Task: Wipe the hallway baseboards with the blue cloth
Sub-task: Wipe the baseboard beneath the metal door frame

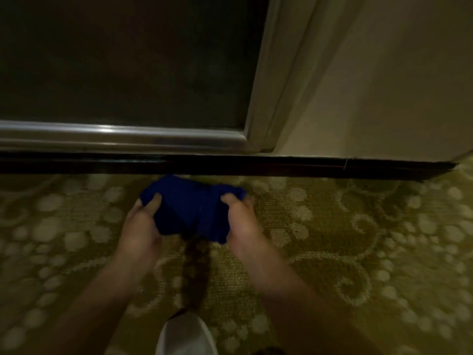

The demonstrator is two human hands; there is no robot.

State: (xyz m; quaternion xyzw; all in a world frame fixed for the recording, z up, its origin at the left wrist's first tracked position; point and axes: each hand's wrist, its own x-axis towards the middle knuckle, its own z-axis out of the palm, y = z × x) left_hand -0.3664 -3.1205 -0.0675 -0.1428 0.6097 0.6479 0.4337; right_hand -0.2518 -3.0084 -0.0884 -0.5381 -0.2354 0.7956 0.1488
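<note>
1. The blue cloth is bunched and held between both hands, just in front of the dark baseboard and above the patterned carpet.
2. The left hand grips the cloth's left end, thumb curled over the top, the other fingers hidden beneath the fabric.
3. The right hand grips the right end the same way, thumb on top.
4. Above the baseboard stand a dark panel with a metal frame and a cream wall.
5. A braid hangs between the forearms; a white shoe shows below.
</note>
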